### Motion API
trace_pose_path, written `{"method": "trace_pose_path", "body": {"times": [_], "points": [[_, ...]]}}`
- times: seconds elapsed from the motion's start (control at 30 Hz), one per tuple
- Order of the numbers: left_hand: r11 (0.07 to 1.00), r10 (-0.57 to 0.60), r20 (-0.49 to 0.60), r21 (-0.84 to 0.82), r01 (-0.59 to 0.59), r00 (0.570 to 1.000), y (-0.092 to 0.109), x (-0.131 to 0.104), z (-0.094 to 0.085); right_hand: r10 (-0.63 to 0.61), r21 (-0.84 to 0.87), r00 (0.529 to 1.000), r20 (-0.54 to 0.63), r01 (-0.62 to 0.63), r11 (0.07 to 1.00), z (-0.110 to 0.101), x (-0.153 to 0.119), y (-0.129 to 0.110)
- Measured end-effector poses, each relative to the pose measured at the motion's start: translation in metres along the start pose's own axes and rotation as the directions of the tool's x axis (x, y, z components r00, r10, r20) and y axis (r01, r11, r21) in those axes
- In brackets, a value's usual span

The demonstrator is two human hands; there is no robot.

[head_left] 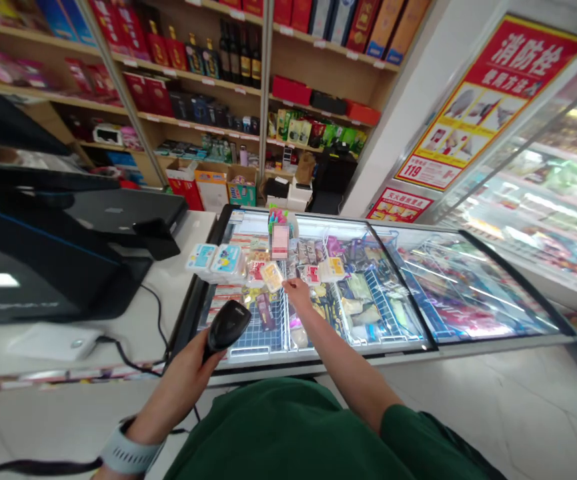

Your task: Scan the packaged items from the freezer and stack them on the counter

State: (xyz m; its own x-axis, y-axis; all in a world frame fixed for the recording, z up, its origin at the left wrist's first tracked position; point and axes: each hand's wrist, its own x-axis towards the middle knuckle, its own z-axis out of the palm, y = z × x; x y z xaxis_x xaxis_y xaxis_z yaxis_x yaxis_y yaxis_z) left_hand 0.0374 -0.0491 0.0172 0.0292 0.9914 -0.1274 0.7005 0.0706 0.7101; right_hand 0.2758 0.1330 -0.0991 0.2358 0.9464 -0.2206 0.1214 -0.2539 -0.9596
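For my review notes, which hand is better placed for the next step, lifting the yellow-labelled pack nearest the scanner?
Probably the right hand: its fingers are at that yellow-labelled pack, while the left hand grips the black scanner.

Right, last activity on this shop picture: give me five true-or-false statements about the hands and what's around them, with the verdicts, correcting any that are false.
1. The left hand holds a black handheld barcode scanner. True.
2. The right hand is wrapped around a wine bottle. False: it pinches the edge of a small yellow-labelled pack.
3. The pale watch strap is on the right wrist. False: it is on the left.
4. Two blue-labelled packs sit side by side, nearer the counter than the yellow-labelled pack is. True.
5. The red-and-yellow fire hydrant sign lies on the floor. False: it is on the white pillar.
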Motion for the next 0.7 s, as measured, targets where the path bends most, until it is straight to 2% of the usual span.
{"method": "trace_pose_path", "body": {"times": [0.13, 0.27, 0.43, 0.7], "points": [[0.996, 0.081, 0.039, 0.035, -0.082, 0.996, 0.015, 0.017, 0.009, -0.122, -0.116, 0.991, -0.05, 0.115, 0.987, -0.043, -0.008, -0.002], [0.987, 0.153, 0.09, 0.044, -0.158, 0.984, 0.029, 0.032, 0.024, -0.181, -0.188, 0.982, -0.058, 0.167, 0.968, -0.072, -0.018, -0.002], [0.98, 0.187, 0.133, 0.042, -0.194, 0.973, 0.041, 0.037, 0.04, -0.195, -0.212, 0.977, -0.081, 0.175, 0.962, -0.088, -0.031, 0.004], [0.978, 0.185, 0.204, 0.056, -0.2, 0.961, 0.051, 0.037, 0.048, -0.189, -0.166, 0.977, -0.1, 0.171, 0.971, -0.099, -0.041, 0.011]]}}
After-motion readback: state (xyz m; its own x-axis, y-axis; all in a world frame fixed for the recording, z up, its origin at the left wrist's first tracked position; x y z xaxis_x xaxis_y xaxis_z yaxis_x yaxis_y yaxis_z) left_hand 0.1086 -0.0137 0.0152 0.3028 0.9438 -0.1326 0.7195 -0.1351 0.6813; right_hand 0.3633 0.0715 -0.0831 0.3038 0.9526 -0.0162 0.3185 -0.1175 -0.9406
